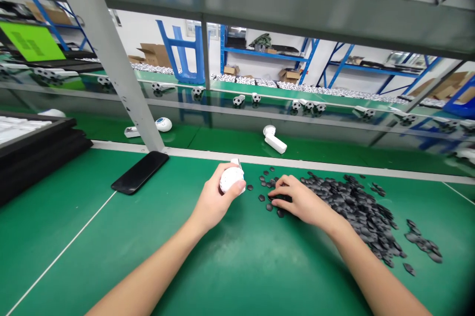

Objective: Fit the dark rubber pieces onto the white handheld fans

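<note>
Closed around a white plastic piece with a ball-shaped head [230,180] is my left hand [218,197], held just above the green work surface. My right hand [297,199] is at the left edge of a heap of small black pentagon pieces [356,212]. Its thumb and fingertips come together on a black pentagon piece [270,198], partly covered by the fingers. Several loose black pieces lie between the two hands, a single one [250,187] close beside the white piece.
A black phone [140,172] lies at left, by a grey post [111,53]. Black stacked trays [40,162] stand at far left. Another white ball-headed piece [275,142] rests on the moving-line-like green strip behind a pale rail [208,158]. A grey beam [260,4] crosses overhead.
</note>
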Demonstrator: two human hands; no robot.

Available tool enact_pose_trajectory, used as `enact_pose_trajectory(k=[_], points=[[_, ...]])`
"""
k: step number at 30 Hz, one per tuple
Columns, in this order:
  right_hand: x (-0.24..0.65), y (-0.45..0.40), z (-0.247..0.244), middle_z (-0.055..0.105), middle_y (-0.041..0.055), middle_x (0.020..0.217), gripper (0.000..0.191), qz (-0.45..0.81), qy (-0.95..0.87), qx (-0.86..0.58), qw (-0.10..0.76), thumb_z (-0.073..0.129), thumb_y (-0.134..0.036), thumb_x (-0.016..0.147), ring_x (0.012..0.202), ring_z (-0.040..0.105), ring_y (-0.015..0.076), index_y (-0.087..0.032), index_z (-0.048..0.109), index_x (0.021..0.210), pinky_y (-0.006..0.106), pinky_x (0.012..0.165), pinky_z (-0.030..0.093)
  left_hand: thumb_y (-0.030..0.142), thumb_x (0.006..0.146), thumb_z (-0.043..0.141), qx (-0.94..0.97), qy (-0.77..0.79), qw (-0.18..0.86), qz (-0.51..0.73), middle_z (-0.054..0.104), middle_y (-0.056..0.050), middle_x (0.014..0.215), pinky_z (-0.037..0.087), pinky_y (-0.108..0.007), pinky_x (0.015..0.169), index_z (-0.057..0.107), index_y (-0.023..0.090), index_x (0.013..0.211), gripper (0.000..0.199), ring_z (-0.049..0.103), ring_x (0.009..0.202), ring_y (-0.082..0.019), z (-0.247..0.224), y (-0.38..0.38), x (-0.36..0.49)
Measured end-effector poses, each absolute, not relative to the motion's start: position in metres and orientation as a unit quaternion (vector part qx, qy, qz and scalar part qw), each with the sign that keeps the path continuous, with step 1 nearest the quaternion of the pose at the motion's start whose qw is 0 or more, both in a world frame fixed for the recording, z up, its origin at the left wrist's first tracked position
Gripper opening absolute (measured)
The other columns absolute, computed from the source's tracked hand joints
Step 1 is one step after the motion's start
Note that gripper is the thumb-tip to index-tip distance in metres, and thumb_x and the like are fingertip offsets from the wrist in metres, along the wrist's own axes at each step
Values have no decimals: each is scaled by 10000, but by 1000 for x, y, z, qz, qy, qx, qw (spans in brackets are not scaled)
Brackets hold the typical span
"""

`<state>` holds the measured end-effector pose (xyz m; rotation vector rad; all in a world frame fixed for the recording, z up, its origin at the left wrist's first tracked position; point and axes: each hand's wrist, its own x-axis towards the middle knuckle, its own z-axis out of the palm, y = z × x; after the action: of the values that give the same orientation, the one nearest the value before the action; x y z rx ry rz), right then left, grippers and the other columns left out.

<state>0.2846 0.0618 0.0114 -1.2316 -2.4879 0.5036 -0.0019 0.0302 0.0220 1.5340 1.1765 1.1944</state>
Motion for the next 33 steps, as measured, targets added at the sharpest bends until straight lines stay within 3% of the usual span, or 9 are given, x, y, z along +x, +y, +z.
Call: enact_pose_trajectory(k=[9, 16, 19, 23, 29, 33], points=[[289, 68, 8, 702, 74, 1072, 239, 136, -871, -440, 170, 578, -264, 1031, 1011, 628, 266, -277, 800, 1120, 430, 929, 538, 565, 928, 666, 611, 470, 432, 468, 651, 0, 965, 455, -232, 630, 556, 254, 1264, 472, 516, 713, -129, 24, 28, -1], [287, 63, 14, 680, 71, 1075, 205, 160, -881, -420, 147, 669, -399, 985, 1021, 619, 274, -295, 791, 1114, 434, 924, 535, 546, 896, 709, 596, 459, 478, 453, 660, -20, 1005, 482, -239, 591, 560, 264, 1309, 521, 577, 672, -123, 25, 30, 0], [282, 63, 15, 693, 70, 1021, 233, 180, -872, -420, 173, 580, -380, 1033, 986, 631, 262, -270, 784, 1018, 417, 902, 530, 519, 894, 719, 575, 438, 537, 436, 659, -44, 1051, 514, -257, 590, 531, 273, 1369, 567, 656, 712, -151, 20, 31, 2], [266, 53, 21, 734, 47, 991, 267, 264, -810, -459, 252, 503, -385, 1063, 873, 666, 221, -244, 725, 1016, 345, 781, 531, 406, 878, 754, 590, 395, 566, 420, 625, -38, 1047, 538, -279, 662, 496, 274, 1382, 581, 651, 761, -155, 9, 29, 8], [238, 23, 31, 718, 3, 806, 217, 420, -728, -439, 316, 673, -422, 960, 692, 634, 159, -217, 719, 906, 257, 635, 504, 217, 884, 724, 727, 380, 413, 397, 493, -49, 1229, 495, -357, 983, 546, 324, 1338, 499, 574, 1073, -201, 6, 21, 14], [229, 16, 27, 710, 0, 742, 246, 422, -710, -460, 326, 710, -437, 922, 617, 617, 148, -207, 715, 835, 253, 571, 486, 187, 878, 692, 759, 363, 386, 378, 429, -70, 1283, 485, -378, 1045, 535, 318, 1336, 502, 551, 1165, -222, 9, 15, 17]])
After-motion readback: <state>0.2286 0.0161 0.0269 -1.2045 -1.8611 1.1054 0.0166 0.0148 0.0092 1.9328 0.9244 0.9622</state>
